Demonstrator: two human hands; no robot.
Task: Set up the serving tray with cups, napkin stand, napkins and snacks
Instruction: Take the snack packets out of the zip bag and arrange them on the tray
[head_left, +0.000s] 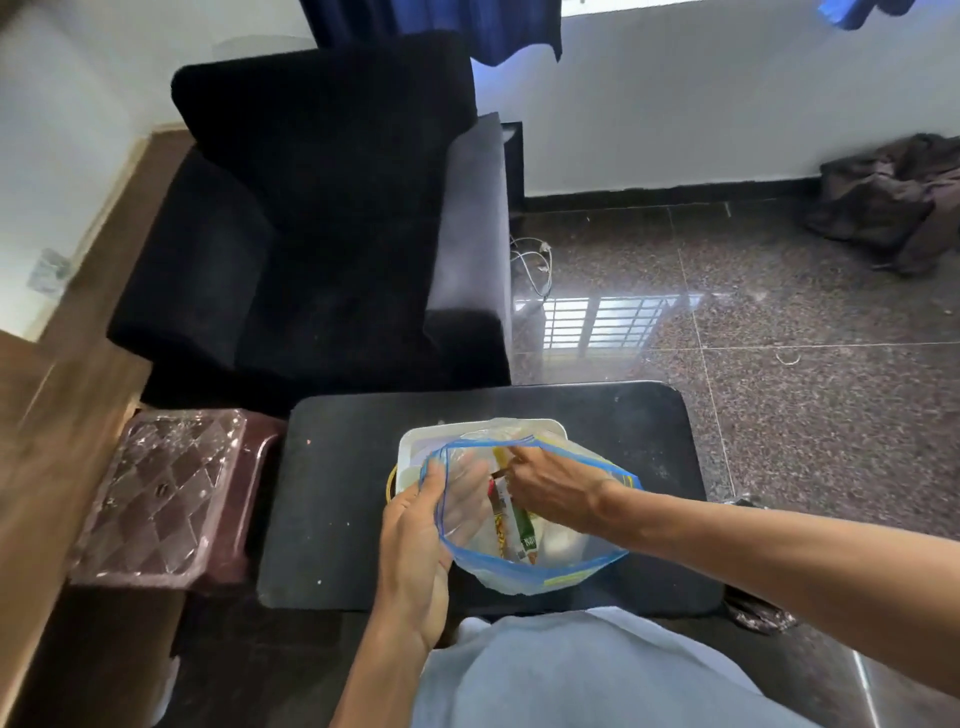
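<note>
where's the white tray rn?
Head view: the white tray sits mid-table on the black table, mostly hidden under the zip bag both hands hold open.

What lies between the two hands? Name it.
In the head view, snack bars stand inside the zip bag, between the left hand and the right hand.

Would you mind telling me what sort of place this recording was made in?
Most likely a living room in a home. A black upholstered armchair stands against the wall, a low black table sits in front of it on a polished stone tile floor, and blue curtains hang by the window.
</note>
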